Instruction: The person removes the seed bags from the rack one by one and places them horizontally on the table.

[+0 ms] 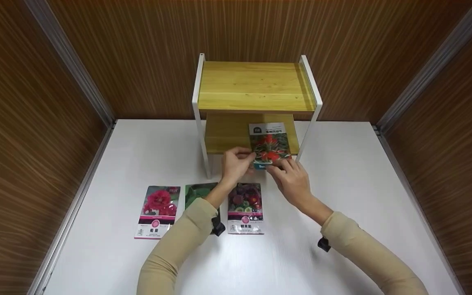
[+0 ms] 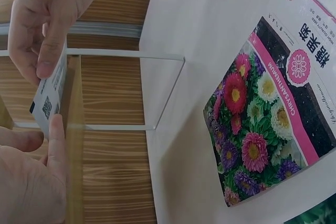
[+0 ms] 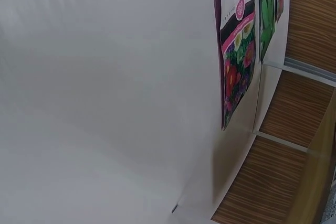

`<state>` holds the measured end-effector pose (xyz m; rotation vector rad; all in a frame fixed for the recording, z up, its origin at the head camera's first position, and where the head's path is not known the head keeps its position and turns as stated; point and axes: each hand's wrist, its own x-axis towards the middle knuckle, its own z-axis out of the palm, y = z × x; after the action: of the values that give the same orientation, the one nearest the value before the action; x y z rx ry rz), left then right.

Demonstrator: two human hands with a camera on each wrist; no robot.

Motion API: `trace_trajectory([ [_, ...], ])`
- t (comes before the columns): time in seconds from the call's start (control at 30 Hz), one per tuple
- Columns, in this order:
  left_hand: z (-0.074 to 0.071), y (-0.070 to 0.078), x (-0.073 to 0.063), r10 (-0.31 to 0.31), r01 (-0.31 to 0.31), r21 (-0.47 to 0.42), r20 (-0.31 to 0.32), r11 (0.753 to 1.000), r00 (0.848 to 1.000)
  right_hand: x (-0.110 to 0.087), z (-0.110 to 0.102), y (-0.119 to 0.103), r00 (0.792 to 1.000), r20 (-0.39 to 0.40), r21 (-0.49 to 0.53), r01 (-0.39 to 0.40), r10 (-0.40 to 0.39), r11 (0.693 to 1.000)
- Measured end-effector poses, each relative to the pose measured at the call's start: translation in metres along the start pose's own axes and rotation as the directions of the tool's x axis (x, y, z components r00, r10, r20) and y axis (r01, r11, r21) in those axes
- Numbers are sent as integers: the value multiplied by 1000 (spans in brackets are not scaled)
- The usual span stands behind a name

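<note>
Both hands hold a seed packet (image 1: 269,141) with red flowers over the lower board (image 1: 225,133) of a small two-tier shelf. My left hand (image 1: 236,166) pinches its left edge; my right hand (image 1: 293,180) grips the lower right corner. From the left wrist, the packet's printed back (image 2: 52,95) appears close along the board's front edge (image 2: 76,145), with the left hand (image 2: 31,177) and right hand (image 2: 50,19) at its two sides. The right wrist view shows neither hand.
Three more seed packets lie in a row on the white table: a pink-flower one (image 1: 158,209), a green one (image 1: 198,191) partly behind the left forearm, and a chrysanthemum one (image 1: 245,209). The shelf's upper board (image 1: 256,84) overhangs the lower, between white side frames (image 1: 309,82).
</note>
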<state>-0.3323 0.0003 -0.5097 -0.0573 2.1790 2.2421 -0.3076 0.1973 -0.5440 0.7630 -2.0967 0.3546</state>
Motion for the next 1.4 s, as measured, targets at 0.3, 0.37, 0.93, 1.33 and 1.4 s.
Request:
trace_trajectory([
  [0.3,0,1,1,-14,14,-3,-3,1000,1000,-6,-3,-3,999,40,17,-13,13,1000],
  [0.37,0,1,1,-21,20,-3,-7,1000,1000,-7,-3,-4,998,53,22,-23,22,999],
  [0.93,1,4,1,-61,61,-12,-20,998,998,-13,-2,-6,999,1,-3,35,-35,999],
  [1.33,0,3,-2,-55,56,-27,5,998,998,-16,-3,-7,999,9,3,45,-45,999],
  [1.4,0,2,-2,-53,53,-34,11,998,999,-17,-3,-7,999,13,11,40,-41,999],
])
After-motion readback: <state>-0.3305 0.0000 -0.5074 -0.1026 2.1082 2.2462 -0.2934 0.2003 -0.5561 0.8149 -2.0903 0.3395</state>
